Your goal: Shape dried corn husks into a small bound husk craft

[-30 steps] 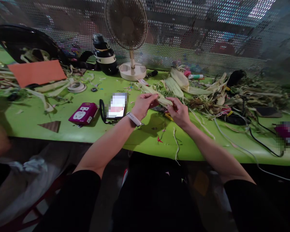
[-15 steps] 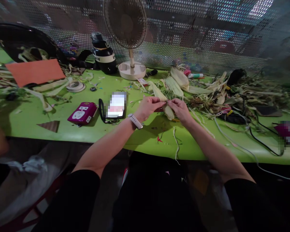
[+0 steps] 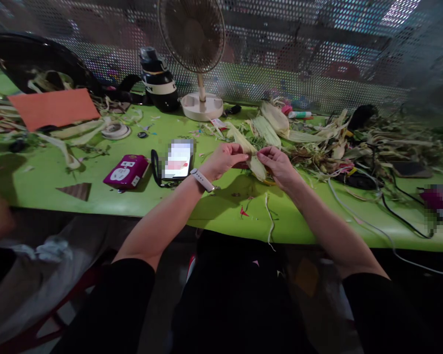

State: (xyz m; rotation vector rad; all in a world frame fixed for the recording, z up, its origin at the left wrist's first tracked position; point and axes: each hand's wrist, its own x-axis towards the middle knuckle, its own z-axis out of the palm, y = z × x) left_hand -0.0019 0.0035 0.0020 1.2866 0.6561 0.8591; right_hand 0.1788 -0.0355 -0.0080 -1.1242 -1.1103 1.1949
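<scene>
Husk [image 3: 257, 169] angles over a green counter [image 3: 221, 211], just beside a heap [image 3: 317, 140] of dried leaves and stems. A fan [image 3: 194, 37] stands at the back, likely to leave working room. Near it, a dark bottle [image 3: 163, 88] hides its contents. Left hand [image 3: 227, 160] and right hand [image 3: 278, 167] pinch the husk's middle from opposite sides, probably to steady it. A phone [image 3: 177, 162] lies screen up, apparently for easy viewing.

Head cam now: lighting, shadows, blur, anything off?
Head view, all: dim overall; perforated panel has a bright patch top right, haze beside it; phone bright, pixelated; shadow on green table below the hands; husk detail soft.
</scene>
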